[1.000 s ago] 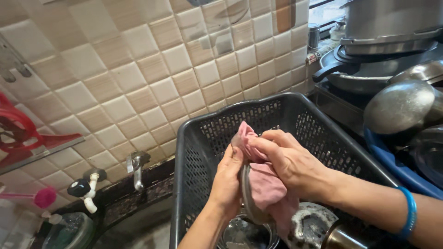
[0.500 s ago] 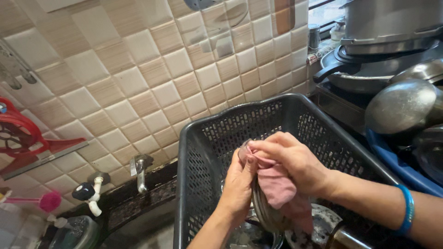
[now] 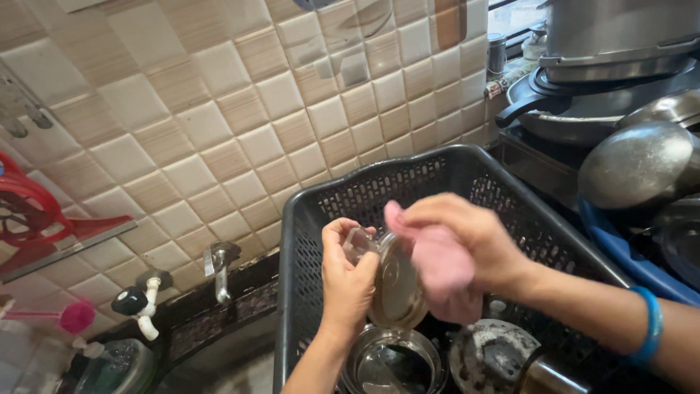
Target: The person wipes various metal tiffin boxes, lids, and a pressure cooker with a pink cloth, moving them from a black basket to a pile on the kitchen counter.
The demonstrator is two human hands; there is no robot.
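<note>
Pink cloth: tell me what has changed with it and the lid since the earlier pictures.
The pink cloth in the right hand has slid off the round steel lid toward the right, baring the lid's face. The left hand keeps its grip on the lid's edge, still above the black basket.

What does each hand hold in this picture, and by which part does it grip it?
The left hand holds a round steel lid by its upper left rim, fingers curled over the edge. The right hand presses a bunched pink cloth against the lid's face.
</note>
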